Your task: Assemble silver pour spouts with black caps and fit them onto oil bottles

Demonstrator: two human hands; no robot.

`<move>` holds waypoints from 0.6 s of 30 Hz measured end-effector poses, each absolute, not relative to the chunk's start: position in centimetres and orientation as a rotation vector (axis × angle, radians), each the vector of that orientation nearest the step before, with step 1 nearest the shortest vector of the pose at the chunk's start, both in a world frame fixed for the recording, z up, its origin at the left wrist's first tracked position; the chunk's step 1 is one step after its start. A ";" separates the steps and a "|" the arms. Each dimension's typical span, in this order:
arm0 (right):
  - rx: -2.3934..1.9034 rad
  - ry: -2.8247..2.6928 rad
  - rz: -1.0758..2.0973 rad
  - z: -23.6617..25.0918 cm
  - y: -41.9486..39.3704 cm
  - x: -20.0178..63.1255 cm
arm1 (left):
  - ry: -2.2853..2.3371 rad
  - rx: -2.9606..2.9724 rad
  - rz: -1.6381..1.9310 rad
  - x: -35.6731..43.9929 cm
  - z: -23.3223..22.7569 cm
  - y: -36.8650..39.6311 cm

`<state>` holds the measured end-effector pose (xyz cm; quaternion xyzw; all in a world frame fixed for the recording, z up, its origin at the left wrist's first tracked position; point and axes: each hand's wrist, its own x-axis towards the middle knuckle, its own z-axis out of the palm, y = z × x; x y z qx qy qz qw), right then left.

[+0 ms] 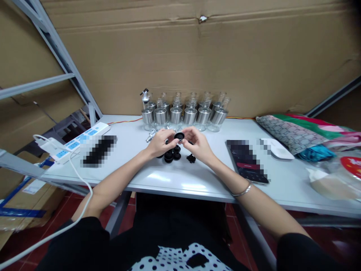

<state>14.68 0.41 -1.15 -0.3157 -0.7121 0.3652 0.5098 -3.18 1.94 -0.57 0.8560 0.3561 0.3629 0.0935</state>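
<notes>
Two hands meet over the middle of the white table point(169, 180), forearms angled in from both sides. The left hand point(160, 143) and the right hand point(199, 145) both pinch a small black cap point(179, 136) between their fingertips, holding it just above the tabletop. Right under it there's a little pile of more black caps point(172, 155). A row of glass jars with shiny metal collars point(183, 113) stands just behind the hands, against the cardboard wall point(197, 52). A thin bangle point(243, 191) rides on the right wrist
</notes>
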 end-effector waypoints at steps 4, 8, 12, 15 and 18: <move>-0.645 -1.617 0.969 -1.1 0.5 14.5 | 0.986 2.519 1.238 -3.2 -0.7 1.7; -0.661 -1.646 0.941 -0.7 0.3 14.7 | 0.952 2.564 1.295 -3.2 -0.6 1.6; -0.707 -1.698 0.899 -0.3 0.3 15.0 | 0.975 2.613 1.292 -3.2 -0.6 1.8; -0.702 -1.701 0.849 -0.2 0.5 15.1 | 0.937 2.643 1.337 -3.2 -0.6 1.7; -0.703 -1.692 0.837 -0.2 0.8 15.2 | 0.870 2.660 1.333 -3.3 -0.5 1.6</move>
